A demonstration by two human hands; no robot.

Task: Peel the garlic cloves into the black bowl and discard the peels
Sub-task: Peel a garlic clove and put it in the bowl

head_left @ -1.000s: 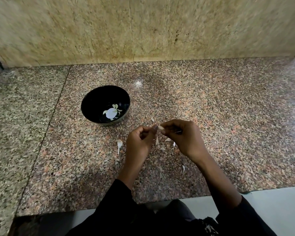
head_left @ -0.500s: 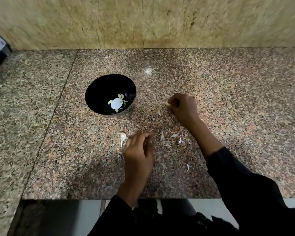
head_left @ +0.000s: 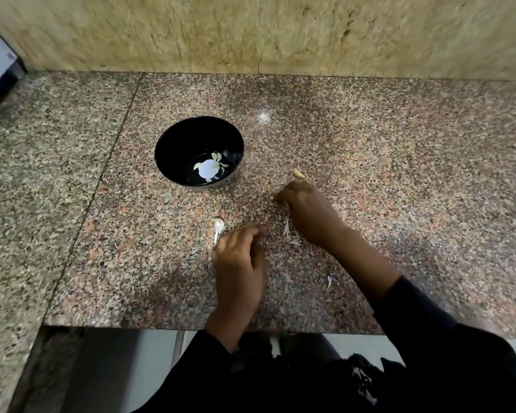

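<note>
Reaching with the left hand (head_left: 239, 257), its loosely curled grip holding nothing, she should pinch the unpeeled clove (head_left: 217, 227) just beyond it, while the right hand (head_left: 307, 210), grip unclear, lies between a clove (head_left: 298, 173) and the peels (head_left: 289, 234) on the desk (head_left: 399, 174), the black bowl (head_left: 173, 144) farther left.

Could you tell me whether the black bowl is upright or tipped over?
Upright: the black bowl rests on its base on the countertop, its opening facing up with the white motif visible inside.

Speckled polished granite counter (head_left: 399, 174); glossy black bowl (head_left: 173, 147), frame centre-left; papery garlic peels (head_left: 286, 228); mottled stone wall (head_left: 251, 31), frame top.
</note>
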